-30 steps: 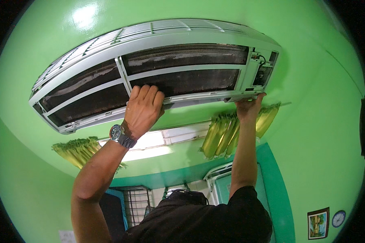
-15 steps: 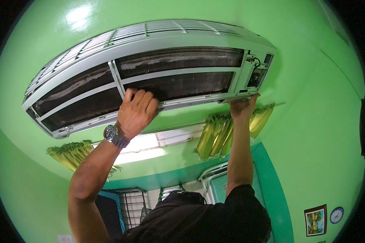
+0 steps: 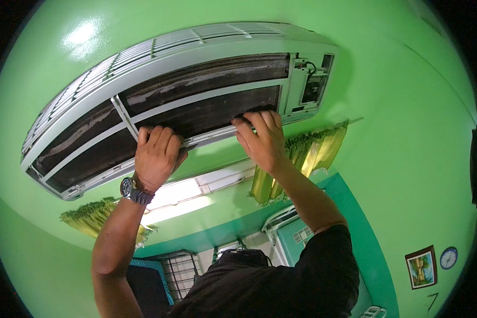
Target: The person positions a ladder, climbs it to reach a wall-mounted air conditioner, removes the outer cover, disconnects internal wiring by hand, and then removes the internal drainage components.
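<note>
A white wall-mounted air conditioner [image 3: 143,72] spans the upper view, its front cover off. Dark, dusty coil panels [image 3: 212,109] show through its frame, beside a white upright bar [image 3: 123,115]. My left hand [image 3: 158,156] is closed over the lower rail [image 3: 211,138], just right of that bar; its thumb is below the rail. Farther right, the fingers of my right hand [image 3: 263,139] hook over the same rail. The fingertips of both hands are partly hidden inside the frame. An uncovered compartment with a dark wire [image 3: 311,68] sits at the unit's right end.
Behind my arms is a bright window [image 3: 183,193] between yellow-green curtains [image 3: 323,151]. Lower in view are a black metal rack [image 3: 179,270] and a green-panelled piece with a white frame [image 3: 294,238]. A framed picture [image 3: 422,267] and a round clock [image 3: 448,258] hang at right.
My right hand has moved left from under the unit's right end to grip the lower rail. My left hand stays on the rail near the bar. The whole view has shifted slightly.
</note>
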`<state>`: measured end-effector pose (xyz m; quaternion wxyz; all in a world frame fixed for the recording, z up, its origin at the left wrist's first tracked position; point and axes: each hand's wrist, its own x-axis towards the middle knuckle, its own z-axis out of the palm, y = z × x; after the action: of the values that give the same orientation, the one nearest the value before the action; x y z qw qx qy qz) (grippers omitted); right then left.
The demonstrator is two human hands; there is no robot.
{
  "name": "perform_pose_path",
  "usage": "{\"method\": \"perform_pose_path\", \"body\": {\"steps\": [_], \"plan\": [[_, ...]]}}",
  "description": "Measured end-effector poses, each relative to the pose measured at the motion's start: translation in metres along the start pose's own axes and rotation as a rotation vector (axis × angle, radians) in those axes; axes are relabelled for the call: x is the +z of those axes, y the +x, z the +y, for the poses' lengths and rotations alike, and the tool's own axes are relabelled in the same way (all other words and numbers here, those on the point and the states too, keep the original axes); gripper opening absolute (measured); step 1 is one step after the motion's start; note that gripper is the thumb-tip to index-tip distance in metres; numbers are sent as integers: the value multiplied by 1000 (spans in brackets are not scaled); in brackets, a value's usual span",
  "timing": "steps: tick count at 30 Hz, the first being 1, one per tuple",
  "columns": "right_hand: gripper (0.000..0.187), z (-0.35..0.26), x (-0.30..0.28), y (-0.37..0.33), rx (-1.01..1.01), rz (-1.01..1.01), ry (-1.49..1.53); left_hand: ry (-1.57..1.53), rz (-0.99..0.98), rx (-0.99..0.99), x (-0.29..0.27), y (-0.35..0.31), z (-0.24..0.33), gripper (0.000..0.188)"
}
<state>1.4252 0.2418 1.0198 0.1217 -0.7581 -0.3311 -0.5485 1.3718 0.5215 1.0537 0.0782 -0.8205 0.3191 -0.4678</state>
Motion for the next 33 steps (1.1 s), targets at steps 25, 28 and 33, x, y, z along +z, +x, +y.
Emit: {"method": "perform_pose_path", "body": {"steps": [25, 28, 33], "plan": [[39, -3, -41, 17, -103, -300, 135, -235, 297, -621, -86, -35, 2, 69], [39, -6, -48, 19, -66, -320, 67, 41, 309, -597, -104, -2, -4, 55], [40, -13, -44, 11, -53, -236, 104, -130, 137, -706, -88, 18, -12, 41]]}}
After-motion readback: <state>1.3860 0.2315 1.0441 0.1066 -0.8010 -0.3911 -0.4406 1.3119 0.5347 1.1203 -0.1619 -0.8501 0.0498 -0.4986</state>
